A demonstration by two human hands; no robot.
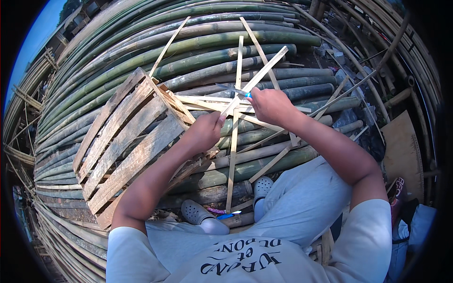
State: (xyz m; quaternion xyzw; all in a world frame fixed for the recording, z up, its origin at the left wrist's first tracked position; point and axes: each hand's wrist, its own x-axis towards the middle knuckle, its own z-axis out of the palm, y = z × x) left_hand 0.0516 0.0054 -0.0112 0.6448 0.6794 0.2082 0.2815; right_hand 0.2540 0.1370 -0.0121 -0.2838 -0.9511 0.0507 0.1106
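My left hand [205,131] is closed round the lower end of a pale bamboo strip [265,70], which slants up and away to the right. My right hand [272,105] grips a knife [231,88] by its blue handle; the blade points left and lies across or close against the strip. Whether the edge cuts into it I cannot tell. Below both hands, several more pale strips [233,155] lie crossed over one another on the bamboo poles. Just left of them is a slatted wooden crate [123,137], tilted, nearest to my left forearm.
Long green and grey bamboo poles [217,40] cover the ground ahead and to the left. Grey clogs [194,211] on my feet rest among the near poles. A brown board [402,153] leans at the right, with plastic litter [348,118] beside the pole ends.
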